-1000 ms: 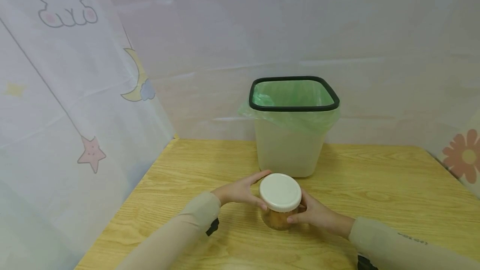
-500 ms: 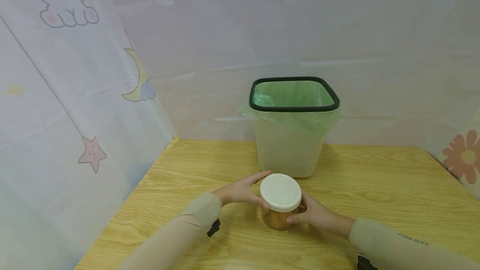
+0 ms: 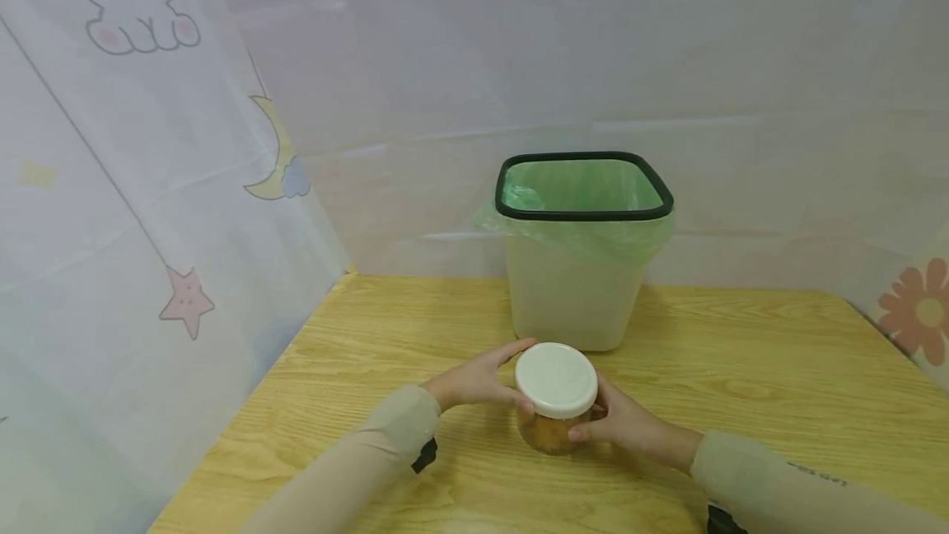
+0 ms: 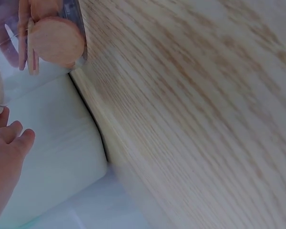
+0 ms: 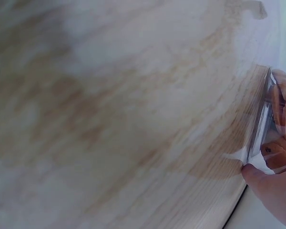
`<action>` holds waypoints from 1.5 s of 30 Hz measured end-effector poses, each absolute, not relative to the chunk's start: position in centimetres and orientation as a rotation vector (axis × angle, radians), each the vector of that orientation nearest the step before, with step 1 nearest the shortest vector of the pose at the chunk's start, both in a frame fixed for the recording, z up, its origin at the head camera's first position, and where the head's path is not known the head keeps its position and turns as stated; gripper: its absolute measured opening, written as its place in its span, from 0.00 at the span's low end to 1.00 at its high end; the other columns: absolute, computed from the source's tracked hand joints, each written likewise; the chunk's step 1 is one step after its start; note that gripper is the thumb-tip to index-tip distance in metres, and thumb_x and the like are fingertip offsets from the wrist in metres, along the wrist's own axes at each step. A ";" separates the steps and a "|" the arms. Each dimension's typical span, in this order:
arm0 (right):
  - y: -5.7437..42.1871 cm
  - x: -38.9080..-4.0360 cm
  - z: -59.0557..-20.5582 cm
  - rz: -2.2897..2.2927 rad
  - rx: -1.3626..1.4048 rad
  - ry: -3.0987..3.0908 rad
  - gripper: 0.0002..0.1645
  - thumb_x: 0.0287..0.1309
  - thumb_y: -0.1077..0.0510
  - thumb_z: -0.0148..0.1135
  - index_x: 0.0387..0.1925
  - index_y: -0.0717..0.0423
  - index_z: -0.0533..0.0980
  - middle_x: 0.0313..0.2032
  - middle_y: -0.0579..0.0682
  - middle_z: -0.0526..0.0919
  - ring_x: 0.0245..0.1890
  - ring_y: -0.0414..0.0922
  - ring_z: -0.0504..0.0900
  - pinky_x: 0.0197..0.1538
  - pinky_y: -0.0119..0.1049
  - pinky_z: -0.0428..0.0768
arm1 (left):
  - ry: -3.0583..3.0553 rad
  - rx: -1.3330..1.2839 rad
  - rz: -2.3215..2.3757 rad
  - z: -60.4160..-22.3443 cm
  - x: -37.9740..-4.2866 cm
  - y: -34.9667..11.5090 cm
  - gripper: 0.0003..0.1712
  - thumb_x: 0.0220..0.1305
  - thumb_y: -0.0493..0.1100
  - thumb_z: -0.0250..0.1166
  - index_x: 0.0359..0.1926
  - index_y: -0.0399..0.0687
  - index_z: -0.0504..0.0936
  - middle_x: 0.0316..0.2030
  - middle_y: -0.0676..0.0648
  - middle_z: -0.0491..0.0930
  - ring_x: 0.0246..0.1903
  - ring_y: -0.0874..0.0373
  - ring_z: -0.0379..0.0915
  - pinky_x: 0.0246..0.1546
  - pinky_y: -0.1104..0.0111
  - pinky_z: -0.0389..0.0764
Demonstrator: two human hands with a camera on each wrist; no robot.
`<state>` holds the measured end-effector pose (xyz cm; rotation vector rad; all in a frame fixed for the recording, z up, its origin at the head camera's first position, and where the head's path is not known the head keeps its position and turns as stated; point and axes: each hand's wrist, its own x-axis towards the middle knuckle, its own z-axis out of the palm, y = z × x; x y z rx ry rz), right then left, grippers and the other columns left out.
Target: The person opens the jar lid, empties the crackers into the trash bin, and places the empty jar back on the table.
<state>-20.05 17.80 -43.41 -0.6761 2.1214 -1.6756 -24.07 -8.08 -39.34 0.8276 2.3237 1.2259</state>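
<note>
A clear jar [image 3: 550,435] with a white lid [image 3: 556,380] stands on the wooden table, in the middle front of the head view. Round, flat orange-brown pieces [image 4: 57,40] show through its wall in the left wrist view. My left hand [image 3: 478,379] holds the lid's rim from the left, thumb in front and fingers reaching behind. From the right, my right hand [image 3: 633,427] grips the jar's body, its thumb on the near side and the other fingers mostly hidden behind. In the right wrist view the thumb [image 5: 271,188] lies against the clear wall.
Just behind the jar stands a pale bin [image 3: 574,295] with a black rim [image 3: 586,215] and a green bag liner [image 3: 593,184]. The wood-grain table [image 3: 400,311] ends at a patterned cloth backdrop [image 3: 415,105] at the back and left.
The left thumb has slid slightly to the right along the lid's rim. The right hand and the jar stay in place, with only a slight shift of the whole head view.
</note>
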 end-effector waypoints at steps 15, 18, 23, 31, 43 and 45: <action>17.8 -20.1 -43.6 -1.683 -0.690 2.126 0.63 0.54 0.59 0.73 0.72 0.71 0.37 0.68 0.76 0.50 0.67 0.73 0.49 0.63 0.67 0.57 | 2.358 0.792 1.276 -39.6 -23.4 -7.9 0.56 0.52 0.43 0.77 0.76 0.47 0.53 0.73 0.45 0.53 0.72 0.47 0.46 0.67 0.46 0.55; 17.8 -20.2 -43.6 -1.678 -0.704 2.144 0.63 0.54 0.58 0.73 0.72 0.71 0.37 0.67 0.77 0.52 0.66 0.73 0.52 0.62 0.65 0.62 | 2.369 0.779 1.275 -39.6 -23.2 -7.8 0.56 0.51 0.44 0.77 0.75 0.47 0.53 0.73 0.45 0.54 0.72 0.46 0.47 0.66 0.45 0.56; 17.7 -20.2 -43.7 -1.699 -0.723 2.133 0.62 0.54 0.59 0.73 0.72 0.72 0.38 0.66 0.77 0.53 0.64 0.72 0.57 0.60 0.57 0.69 | 2.378 0.759 1.286 -39.8 -23.1 -7.8 0.56 0.51 0.45 0.77 0.75 0.49 0.54 0.73 0.45 0.54 0.72 0.46 0.47 0.66 0.46 0.57; 17.8 -20.3 -44.0 -1.705 -0.716 2.130 0.62 0.53 0.60 0.73 0.72 0.71 0.38 0.66 0.78 0.54 0.63 0.71 0.59 0.58 0.52 0.71 | 2.403 0.737 1.304 -40.0 -22.6 -7.7 0.56 0.51 0.46 0.77 0.75 0.49 0.54 0.73 0.44 0.53 0.71 0.46 0.48 0.66 0.46 0.57; 17.7 -20.3 -44.0 -1.713 -0.719 2.122 0.62 0.54 0.60 0.72 0.72 0.71 0.38 0.66 0.76 0.55 0.65 0.71 0.56 0.59 0.54 0.69 | 2.474 0.730 1.297 -40.3 -22.2 -7.4 0.55 0.51 0.47 0.77 0.75 0.47 0.55 0.72 0.43 0.55 0.71 0.45 0.50 0.65 0.46 0.59; 17.7 -20.3 -43.9 -1.714 -0.727 2.120 0.62 0.54 0.60 0.72 0.72 0.71 0.38 0.66 0.76 0.55 0.65 0.71 0.56 0.59 0.55 0.69 | 2.484 0.733 1.296 -40.2 -22.1 -7.4 0.55 0.51 0.47 0.77 0.75 0.46 0.55 0.72 0.42 0.55 0.70 0.45 0.51 0.65 0.46 0.59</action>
